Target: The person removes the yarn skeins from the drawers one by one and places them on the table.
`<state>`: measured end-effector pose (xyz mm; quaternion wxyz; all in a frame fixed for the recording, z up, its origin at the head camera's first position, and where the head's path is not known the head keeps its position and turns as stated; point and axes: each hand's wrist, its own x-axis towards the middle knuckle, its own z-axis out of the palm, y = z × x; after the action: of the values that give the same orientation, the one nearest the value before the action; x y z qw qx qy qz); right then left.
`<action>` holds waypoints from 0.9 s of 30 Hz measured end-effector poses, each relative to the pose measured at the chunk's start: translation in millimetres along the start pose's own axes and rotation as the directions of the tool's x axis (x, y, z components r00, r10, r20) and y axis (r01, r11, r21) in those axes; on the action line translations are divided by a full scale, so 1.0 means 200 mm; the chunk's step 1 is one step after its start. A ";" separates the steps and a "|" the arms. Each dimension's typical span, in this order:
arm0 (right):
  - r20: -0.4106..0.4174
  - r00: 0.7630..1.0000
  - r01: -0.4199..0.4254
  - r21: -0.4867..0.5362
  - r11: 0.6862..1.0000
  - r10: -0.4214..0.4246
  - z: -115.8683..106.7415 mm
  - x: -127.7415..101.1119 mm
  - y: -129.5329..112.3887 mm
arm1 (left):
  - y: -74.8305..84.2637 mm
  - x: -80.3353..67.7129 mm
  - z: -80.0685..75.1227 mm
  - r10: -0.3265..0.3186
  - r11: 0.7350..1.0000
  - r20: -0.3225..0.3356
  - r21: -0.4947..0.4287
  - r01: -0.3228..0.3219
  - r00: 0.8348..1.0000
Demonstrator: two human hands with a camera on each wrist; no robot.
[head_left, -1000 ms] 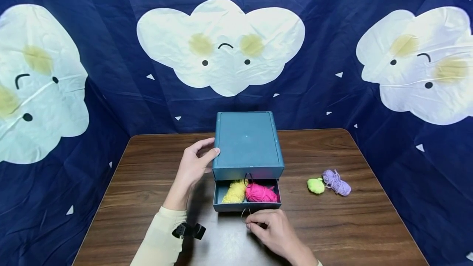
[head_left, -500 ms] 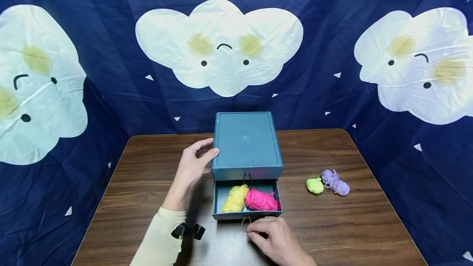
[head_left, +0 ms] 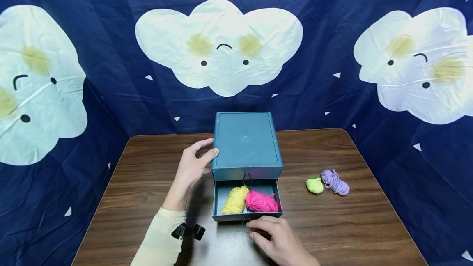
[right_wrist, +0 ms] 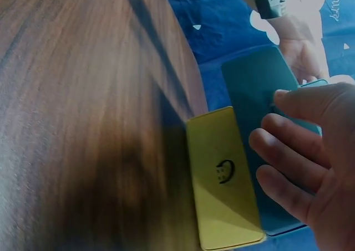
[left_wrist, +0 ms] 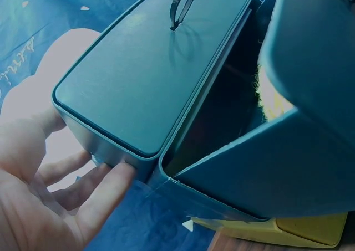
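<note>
A teal drawer box [head_left: 245, 138] stands on the table, its middle drawer [head_left: 246, 217] pulled out toward me. Inside lie a yellow yarn bundle [head_left: 235, 201] and a pink yarn bundle [head_left: 261, 201]. My left hand [head_left: 192, 165] rests against the box's left side, thumb at the top edge; the left wrist view shows its fingers [left_wrist: 113, 190] touching the wall of the upper drawer [left_wrist: 133, 85]. Just in front of the open drawer, my right hand [head_left: 275, 237] is beside its thin pull loop. In the right wrist view its fingers [right_wrist: 291, 168] are spread and relaxed, thumb apart.
Right of the box, a green yarn bundle [head_left: 315, 185] and a purple yarn bundle [head_left: 335, 182] lie on the wooden table [head_left: 354, 225]. A yellow drawer [right_wrist: 222, 179] with a dark loop sits lowest in the stack. Blue cloud-printed cloth [head_left: 221, 110] surrounds the table.
The middle drawer has come further out toward me, drawn by my right hand at its loop. The right fingers have since loosened from the loop. My left hand has stayed on the box.
</note>
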<state>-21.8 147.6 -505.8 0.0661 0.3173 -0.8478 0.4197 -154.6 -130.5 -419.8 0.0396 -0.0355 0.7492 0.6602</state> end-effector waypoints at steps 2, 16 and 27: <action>-0.017 0.999 0.030 -0.020 0.999 -0.031 -0.02 0.00 -0.01 | 0.00 0.00 0.00 -0.001 1.000 -0.001 -0.001 0.001 1.000; -0.155 0.980 0.123 -0.001 0.992 -0.122 -0.22 0.09 -0.10 | 0.00 0.00 0.00 -0.009 1.000 -0.002 -0.005 0.009 1.000; -0.223 0.969 0.087 -0.080 0.993 -0.103 -0.27 0.16 -0.06 | -0.01 0.01 0.00 -0.005 1.000 -0.005 0.000 0.005 1.000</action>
<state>-49.1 167.0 -451.6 0.1936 0.3051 -0.8325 0.4199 -155.9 -131.2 -421.0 0.0395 -0.0390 0.7493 0.6599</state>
